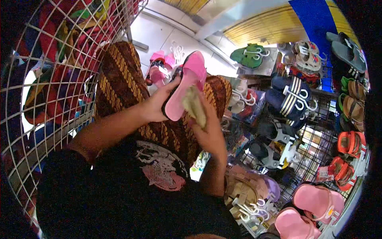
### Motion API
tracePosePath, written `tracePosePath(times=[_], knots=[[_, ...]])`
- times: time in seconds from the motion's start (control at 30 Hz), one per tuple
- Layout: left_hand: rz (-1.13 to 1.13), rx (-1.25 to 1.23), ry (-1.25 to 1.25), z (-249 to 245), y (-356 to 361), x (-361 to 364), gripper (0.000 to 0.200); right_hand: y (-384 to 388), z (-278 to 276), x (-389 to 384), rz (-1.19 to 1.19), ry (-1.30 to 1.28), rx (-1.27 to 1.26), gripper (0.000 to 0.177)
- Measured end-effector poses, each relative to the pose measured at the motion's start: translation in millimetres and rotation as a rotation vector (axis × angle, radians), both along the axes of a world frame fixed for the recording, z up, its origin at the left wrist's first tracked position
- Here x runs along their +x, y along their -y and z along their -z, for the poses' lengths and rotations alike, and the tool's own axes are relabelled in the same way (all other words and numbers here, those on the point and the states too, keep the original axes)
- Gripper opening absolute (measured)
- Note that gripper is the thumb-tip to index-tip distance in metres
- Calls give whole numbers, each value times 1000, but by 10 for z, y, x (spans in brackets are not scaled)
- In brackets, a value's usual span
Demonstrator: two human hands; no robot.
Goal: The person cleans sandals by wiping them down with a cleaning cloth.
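A pink slide sandal [176, 104] with a dark sole edge is tilted above my lap, its wide pink strap toward the far end. My left hand [158, 104] is closed around the sandal's left side. My right hand [209, 129] is closed on a yellowish-beige cloth [193, 106], somewhat blurred, which lies against the right side of the footbed. Part of the footbed is hidden behind the cloth. Just beyond my left hand, more pink and red sandals [158, 73] with white hangers lie near my knees.
A wire basket [75, 75] with colourful footwear stands close on my left. At right, a black grid rack [314, 133] carries many sandals on white hangers, including navy striped slides [290, 97] and pink clogs [312, 203]. White floor tiles [153, 30] show ahead.
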State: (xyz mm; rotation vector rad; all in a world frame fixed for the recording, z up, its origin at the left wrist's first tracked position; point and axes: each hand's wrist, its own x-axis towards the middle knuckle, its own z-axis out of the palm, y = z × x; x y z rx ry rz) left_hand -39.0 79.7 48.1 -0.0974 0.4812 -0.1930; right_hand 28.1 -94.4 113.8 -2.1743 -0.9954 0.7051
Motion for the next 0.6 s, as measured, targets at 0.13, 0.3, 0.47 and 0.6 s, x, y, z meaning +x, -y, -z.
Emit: tracePosePath(times=[0.13, 0.3, 0.47, 0.6], knots=[[180, -127, 302, 635, 134, -113, 57, 58, -119, -329, -108, -42, -249, 88], [306, 374, 237, 743, 346, -114, 62, 210, 101, -440, 118, 69, -339, 83], [534, 645, 266, 688, 257, -99, 64, 539, 201, -620, 100, -20, -245, 82], [517, 637, 206, 656, 349, -89, 67, 439, 208, -712, 104, 83, -222, 81]])
